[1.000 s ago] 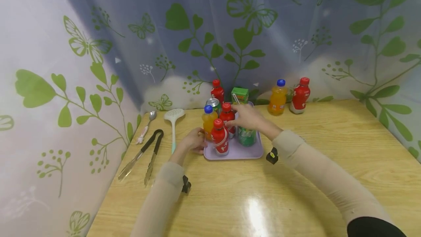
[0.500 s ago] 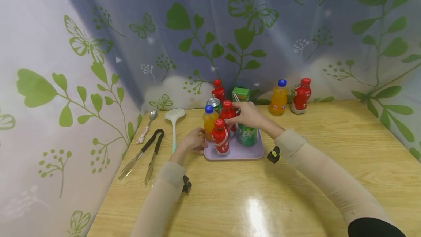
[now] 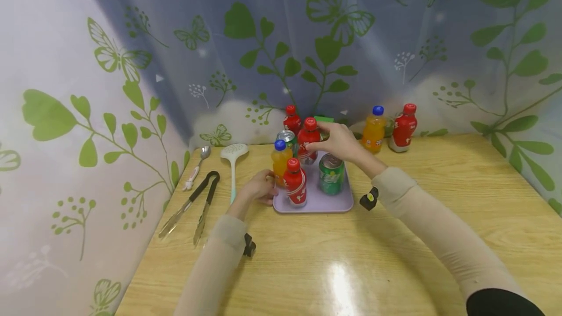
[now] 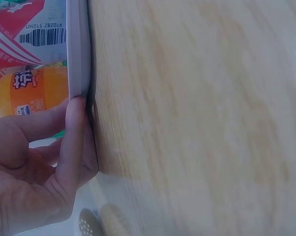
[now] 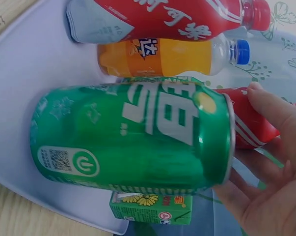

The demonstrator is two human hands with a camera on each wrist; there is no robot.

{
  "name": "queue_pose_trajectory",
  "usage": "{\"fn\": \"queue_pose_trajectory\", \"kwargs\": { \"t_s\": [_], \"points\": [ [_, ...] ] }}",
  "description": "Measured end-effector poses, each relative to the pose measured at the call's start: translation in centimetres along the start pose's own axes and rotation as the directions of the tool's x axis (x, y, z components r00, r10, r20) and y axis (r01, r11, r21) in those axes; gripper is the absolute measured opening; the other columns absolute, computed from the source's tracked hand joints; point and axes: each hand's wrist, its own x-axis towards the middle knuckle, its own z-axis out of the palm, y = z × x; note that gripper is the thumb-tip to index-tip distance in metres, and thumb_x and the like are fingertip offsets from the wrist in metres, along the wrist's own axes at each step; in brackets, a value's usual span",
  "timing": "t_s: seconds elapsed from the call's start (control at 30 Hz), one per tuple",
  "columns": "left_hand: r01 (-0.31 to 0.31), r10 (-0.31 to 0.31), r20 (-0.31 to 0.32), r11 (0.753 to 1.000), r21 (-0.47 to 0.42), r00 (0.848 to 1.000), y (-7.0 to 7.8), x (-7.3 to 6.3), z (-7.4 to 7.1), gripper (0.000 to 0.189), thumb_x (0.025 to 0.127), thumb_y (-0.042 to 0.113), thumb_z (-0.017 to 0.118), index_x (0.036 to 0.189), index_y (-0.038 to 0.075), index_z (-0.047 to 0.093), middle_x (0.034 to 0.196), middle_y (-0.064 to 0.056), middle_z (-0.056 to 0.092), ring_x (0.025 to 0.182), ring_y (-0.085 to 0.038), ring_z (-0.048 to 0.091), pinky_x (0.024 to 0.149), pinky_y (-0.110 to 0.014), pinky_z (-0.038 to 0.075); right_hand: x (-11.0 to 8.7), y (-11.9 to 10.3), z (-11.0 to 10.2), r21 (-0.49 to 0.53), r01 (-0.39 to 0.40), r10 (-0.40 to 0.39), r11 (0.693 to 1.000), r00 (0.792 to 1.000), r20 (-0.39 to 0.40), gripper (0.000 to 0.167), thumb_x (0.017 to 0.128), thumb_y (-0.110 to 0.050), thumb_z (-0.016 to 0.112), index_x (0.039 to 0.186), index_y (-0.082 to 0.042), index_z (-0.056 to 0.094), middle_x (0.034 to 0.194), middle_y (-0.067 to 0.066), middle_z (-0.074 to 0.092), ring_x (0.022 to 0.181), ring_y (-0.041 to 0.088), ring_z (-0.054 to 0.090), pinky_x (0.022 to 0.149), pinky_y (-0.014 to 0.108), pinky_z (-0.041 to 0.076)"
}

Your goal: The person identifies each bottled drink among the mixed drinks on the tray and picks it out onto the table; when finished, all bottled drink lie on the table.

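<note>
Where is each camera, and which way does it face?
Head: on the person's head, facing forward and down at the pale purple rectangular plastic tray; left hand, right hand and beige cloth sleeves show.
Left wrist: on that wrist, facing the tray's edge and light wooden table; left hand shows.
Right wrist: on that wrist, facing a green cylindrical metal can; right hand shows, holding a red plastic bottle.
Shared: head and right wrist both show that can.

Items partly obstructed or cropped.
In the head view, the right hand (image 3: 340, 141) concealed all but the top of the green carton (image 3: 324, 119); the held red bottle (image 3: 308, 135) masked the lower part of the rear red bottle (image 3: 291, 122). From the right wrist, the green can (image 5: 128, 137) hid the held red bottle's base. The left wrist view's edges cropped the orange bottle (image 4: 42, 92) and the skimmer (image 4: 89, 223).
</note>
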Motion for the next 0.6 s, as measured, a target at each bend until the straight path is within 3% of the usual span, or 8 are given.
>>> {"fn": "queue_pose_trajectory", "kwargs": {
  "t_s": [0.13, 0.23, 0.4, 0.6],
  "points": [
    [0.004, -0.004, 0.000, 1.000, 0.013, 1.000, 0.0, 0.1, -0.1, 0.056, 0.100, -0.005, 0.060, 0.153, 0.004, 0.044, 0.133, -0.026, 0.061, 0.080, -0.020, 0.064, 0.064, -0.026, 0.066, 0.2, 0.0, -0.4, 0.024, 0.003, -0.002, 1.000, 1.000, -0.010, 0.079, 0.091, -0.038, 0.083, 0.158, -0.014, 0.049, 0.145, 0.013, 0.066, 0.115, 0.034, 0.072, 0.097, 0.049, 0.065],
    [0.005, -0.005, -0.002, 1.000, 0.023, 1.000, 0.0, 0.1, -0.1, 0.054, 0.102, -0.002, 0.059, 0.153, 0.004, 0.043, 0.133, -0.025, 0.061, 0.081, -0.020, 0.065, 0.065, -0.026, 0.066, 0.2, -0.1, -0.7, 0.099, -0.035, 0.036, 0.994, 0.999, -0.010, 0.079, 0.092, -0.040, 0.082, 0.159, -0.016, 0.047, 0.148, 0.012, 0.063, 0.115, 0.033, 0.072, 0.092, 0.046, 0.067],
    [-0.006, 0.006, -0.003, 1.000, 0.029, 1.000, -0.1, 0.1, -0.1, 0.054, 0.102, -0.002, 0.059, 0.153, 0.004, 0.043, 0.132, -0.026, 0.061, 0.079, -0.020, 0.064, 0.064, -0.026, 0.066, 0.1, -0.4, -1.3, 0.312, -0.080, 0.083, 0.947, 0.997, 0.005, 0.078, 0.094, -0.039, 0.080, 0.161, -0.022, 0.044, 0.148, 0.011, 0.060, 0.119, 0.033, 0.068, 0.086, 0.041, 0.068],
    [-0.018, 0.018, -0.002, 0.999, 0.031, 1.000, -0.2, 0.1, -0.1, 0.056, 0.100, -0.004, 0.061, 0.152, 0.002, 0.044, 0.135, -0.027, 0.059, 0.078, -0.020, 0.063, 0.060, -0.024, 0.064, 0.4, -0.6, -2.1, 0.419, -0.075, 0.077, 0.905, 0.997, 0.012, 0.077, 0.096, -0.034, 0.078, 0.162, -0.023, 0.041, 0.149, 0.012, 0.055, 0.116, 0.031, 0.064, 0.086, 0.042, 0.069]
  ]
}}
